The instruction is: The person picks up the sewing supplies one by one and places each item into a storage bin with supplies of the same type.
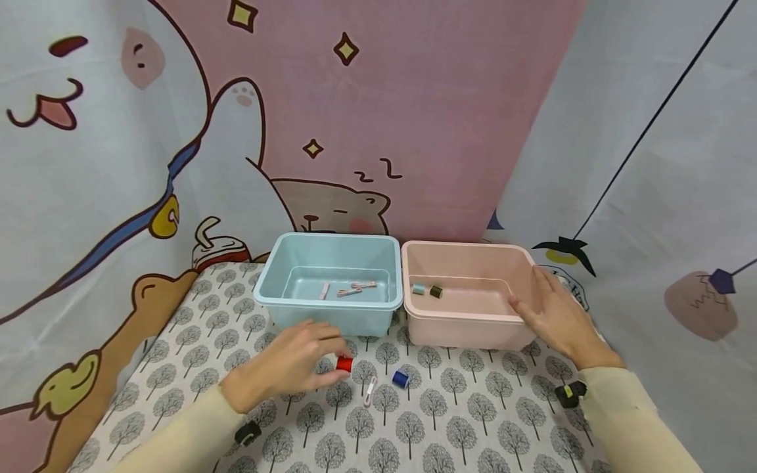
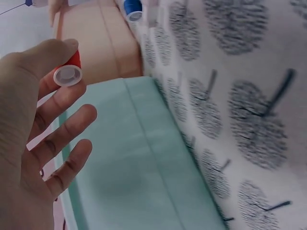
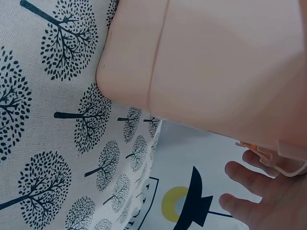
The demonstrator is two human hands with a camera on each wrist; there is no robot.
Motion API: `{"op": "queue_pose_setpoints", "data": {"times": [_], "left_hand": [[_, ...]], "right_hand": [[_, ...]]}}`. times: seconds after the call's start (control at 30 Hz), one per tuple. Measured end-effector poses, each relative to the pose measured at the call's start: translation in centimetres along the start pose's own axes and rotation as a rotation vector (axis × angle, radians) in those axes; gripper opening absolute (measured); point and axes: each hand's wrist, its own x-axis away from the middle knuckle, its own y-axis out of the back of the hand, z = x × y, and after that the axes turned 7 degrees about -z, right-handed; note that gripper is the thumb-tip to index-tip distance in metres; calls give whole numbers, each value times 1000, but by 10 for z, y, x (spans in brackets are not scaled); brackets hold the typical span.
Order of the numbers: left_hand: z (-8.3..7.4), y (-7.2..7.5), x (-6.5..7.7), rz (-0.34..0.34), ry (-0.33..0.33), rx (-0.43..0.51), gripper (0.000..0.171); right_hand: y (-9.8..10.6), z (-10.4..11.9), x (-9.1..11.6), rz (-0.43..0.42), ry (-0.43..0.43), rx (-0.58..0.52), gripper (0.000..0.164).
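My left hand (image 1: 296,355) pinches a spool of red thread (image 1: 344,364) between thumb and fingers, a little in front of the blue bin. In the left wrist view the white end of the red spool (image 2: 68,75) faces the camera, and the other fingers are spread loosely. My right hand (image 1: 562,322) grips the right end of the pink bin (image 1: 467,333), its thumb over the rim on the inner side. From the right wrist view, fingers (image 3: 249,179) lie outside by the bin's end handle. A spool of blue thread (image 1: 400,379) and a small pale clothespin (image 1: 370,391) lie on the cloth.
The light blue bin (image 1: 328,320) stands left of the pink one, with several small pale clothespins (image 1: 349,292) inside. Inside the pink bin lie a light blue spool (image 1: 418,289) and a dark green spool (image 1: 435,291). A printed curtain (image 1: 437,118) hangs behind the tree-patterned tablecloth (image 1: 461,430).
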Motion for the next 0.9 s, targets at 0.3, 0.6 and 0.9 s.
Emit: {"op": "queue_pose_setpoints", "data": {"times": [0.3, 0.6, 0.9], "left_hand": [[-5, 7, -29, -99, 20, 35, 29], [-9, 13, -58, -167, 6, 20, 26], [-13, 14, -76, -225, 19, 28, 27]], "right_hand": [[-2, 0, -1, -5, -3, -1, 111], [-1, -2, -1, -11, 2, 1, 111], [-3, -3, -1, -12, 16, 0, 111]]}}
